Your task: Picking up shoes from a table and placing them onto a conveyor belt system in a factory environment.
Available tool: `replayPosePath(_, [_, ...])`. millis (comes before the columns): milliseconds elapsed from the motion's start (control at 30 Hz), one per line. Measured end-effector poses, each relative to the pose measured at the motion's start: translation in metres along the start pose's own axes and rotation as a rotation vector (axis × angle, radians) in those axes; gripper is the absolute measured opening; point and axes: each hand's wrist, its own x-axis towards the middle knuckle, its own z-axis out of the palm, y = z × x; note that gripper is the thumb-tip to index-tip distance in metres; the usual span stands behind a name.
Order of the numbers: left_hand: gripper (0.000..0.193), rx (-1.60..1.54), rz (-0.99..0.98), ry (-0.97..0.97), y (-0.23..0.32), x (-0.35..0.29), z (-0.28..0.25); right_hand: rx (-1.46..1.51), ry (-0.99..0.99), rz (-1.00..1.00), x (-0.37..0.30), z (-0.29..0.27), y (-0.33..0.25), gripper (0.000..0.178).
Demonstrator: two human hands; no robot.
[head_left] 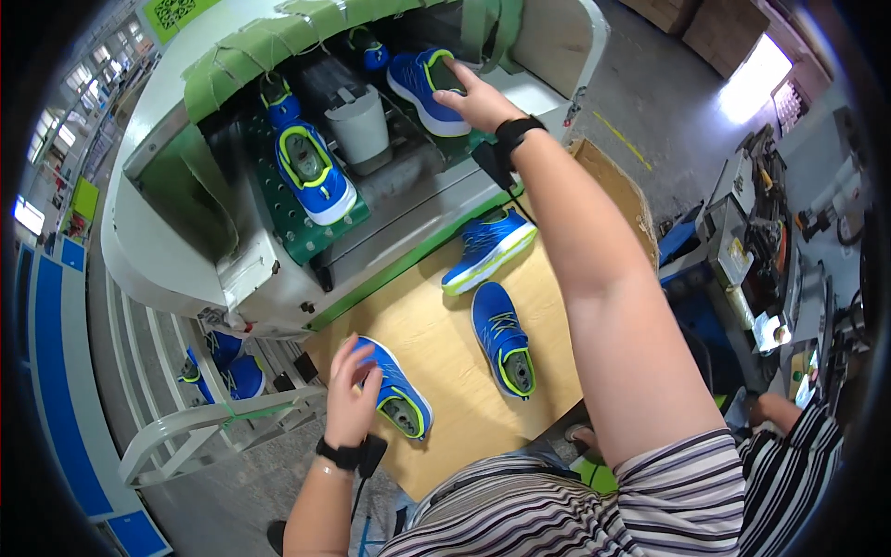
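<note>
At the far opening of the machine, my right hand [481, 100] grips the heel end of a blue sneaker [413, 85] with lime trim and a white sole. Its thumb and fingers lie at the shoe's collar. My left hand [351, 395] is raised beside another blue sneaker [401, 390] on the wooden table [432, 339], its fingers loosely bent and apart. Whether they touch that shoe I cannot tell. Nearby, one sneaker [501, 339] stands upright on the table and another sneaker [489, 251] lies tilted, sole partly showing, by the machine's edge.
Inside the white machine [167, 232], under a green flap [278, 51], more sneakers [311, 172] stand on a green perforated belt [320, 239]. A grey block [360, 128] divides the lanes. Further shoes [237, 371] sit on a metal rack at left. Another person's arm [778, 411] shows at lower right.
</note>
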Motion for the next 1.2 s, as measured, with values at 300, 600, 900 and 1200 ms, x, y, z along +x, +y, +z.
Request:
replayPosePath(300, [0.025, 0.145, -0.325, 0.209, -0.036, -0.107, -0.054, -0.520, 0.101, 0.403, -0.132, 0.008, 0.124, 0.059])
replayPosePath(600, [0.047, 0.156, -0.443, 0.020, -0.042, -0.103, 0.000, 0.025, 0.043, 0.846, -0.223, 0.016, 0.146, 0.102])
replayPosePath(900, [0.079, 0.021, -0.299, 0.056, -0.056, -0.100, 0.042, 0.091, -0.228, 0.229, -0.307, 0.060, -0.037, 0.086])
replayPosePath(1200, [0.070, 0.063, -0.062, 0.170, -0.012, -0.096, 0.081, -0.274, -0.392, -0.056, -0.432, 0.119, -0.038, 0.083])
